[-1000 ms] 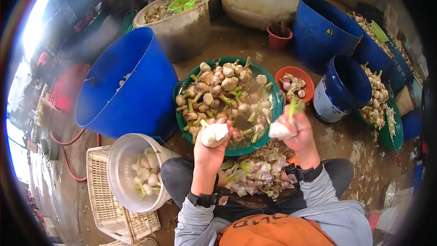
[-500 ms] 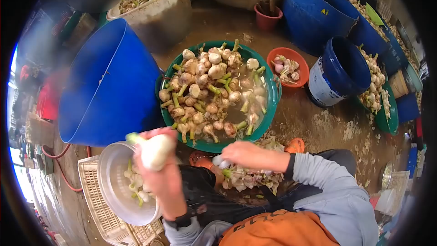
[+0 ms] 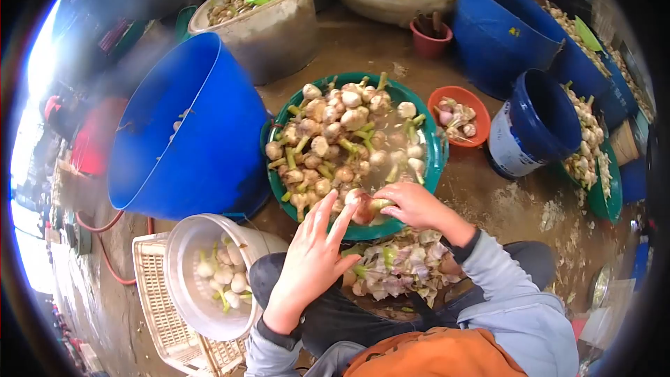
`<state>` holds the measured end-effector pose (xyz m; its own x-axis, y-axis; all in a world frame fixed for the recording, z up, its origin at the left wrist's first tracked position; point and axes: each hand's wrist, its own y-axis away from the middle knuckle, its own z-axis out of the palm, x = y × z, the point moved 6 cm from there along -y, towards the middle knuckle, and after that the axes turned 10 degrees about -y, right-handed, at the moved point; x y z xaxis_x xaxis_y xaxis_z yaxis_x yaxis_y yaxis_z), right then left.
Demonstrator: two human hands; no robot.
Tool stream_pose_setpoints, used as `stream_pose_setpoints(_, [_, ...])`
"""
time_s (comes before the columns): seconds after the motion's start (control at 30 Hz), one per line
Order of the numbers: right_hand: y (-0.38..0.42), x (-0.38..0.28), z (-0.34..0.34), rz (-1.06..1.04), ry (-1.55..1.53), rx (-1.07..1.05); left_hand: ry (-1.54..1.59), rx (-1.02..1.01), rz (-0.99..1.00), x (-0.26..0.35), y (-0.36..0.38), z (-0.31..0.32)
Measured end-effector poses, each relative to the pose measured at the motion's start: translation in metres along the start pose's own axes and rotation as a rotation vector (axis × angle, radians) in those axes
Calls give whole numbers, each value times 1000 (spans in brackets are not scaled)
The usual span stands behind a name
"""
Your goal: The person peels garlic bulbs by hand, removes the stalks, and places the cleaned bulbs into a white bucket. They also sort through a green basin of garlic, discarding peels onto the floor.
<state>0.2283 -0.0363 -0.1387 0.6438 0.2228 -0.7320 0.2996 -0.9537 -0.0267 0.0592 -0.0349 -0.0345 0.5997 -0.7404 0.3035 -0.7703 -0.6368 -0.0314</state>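
Note:
My right hand (image 3: 417, 208) grips a brownish garlic bulb (image 3: 361, 209) by its green stem, over the near edge of a green basin (image 3: 437, 160). Water and many unpeeled garlic bulbs (image 3: 328, 126) fill that basin. Fingers spread, my left hand (image 3: 310, 264) reaches up beside the held bulb, its fingertips right at it. Between my legs lies a heap of peeled garlic skins (image 3: 405, 265). A white bucket (image 3: 183, 311) at my left contains clean, pale garlic bulbs (image 3: 227, 276) with green stems.
Under the white bucket is a cream plastic crate (image 3: 155, 293). A big blue tub (image 3: 195, 132) stands left of the basin. To the right are an orange bowl (image 3: 478, 108) of garlic and a dark blue bucket (image 3: 516, 136). A red hose (image 3: 105, 255) runs along the left.
The white peeled bulb in my left hand is gone from it, and that hand has moved right toward the basin. My right hand has risen to the basin and taken hold of a brownish bulb.

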Motion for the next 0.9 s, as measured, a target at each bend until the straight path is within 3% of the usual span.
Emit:
stream_pose_setpoints(0.1, [26, -62, -59, 46, -746, 185, 345, 125, 69, 11, -20, 2])
stream_pose_setpoints(0.13, [34, -70, -61, 111, -1198, 210, 538, 174, 97, 11, -25, -1])
stream_pose_setpoints(0.17, [39, -72, -57, 165, -1172, 242, 698, 241, -53, 14, -25, 0])
stream_pose_setpoints(0.2, [44, -71, -52, 221, -1146, 270, 616, 307, -39, 23, -26, -3])
stream_pose_setpoints(0.23, [43, -77, -52, 109, -949, 261, 536, 373, -32, 31, -27, -6])
stream_pose_setpoints(0.3, [47, -72, -49, 149, -976, 265, 391, 508, 0, 45, -23, -9])
stream_pose_setpoints(0.4, [55, -80, -52, 173, -1020, 266, 324, 547, 17, 60, -13, -6])
stream_pose_setpoints(0.43, [57, -77, -50, 173, -1046, 257, 176, 587, 34, 68, -9, -1])
stream_pose_setpoints(0.57, [66, -55, -36, 288, -1101, 359, 97, 620, 134, 80, -4, 3])
stream_pose_setpoints(0.63, [70, -58, -37, 220, -1162, 367, 118, 603, 183, 85, -2, -1])
stream_pose_setpoints(0.73, [75, -78, -47, 196, -1158, 316, 429, 549, 82, 74, -5, -6])
stream_pose_setpoints(0.9, [65, -83, -45, 128, -1128, 282, 220, 606, 19, 76, 0, 8])
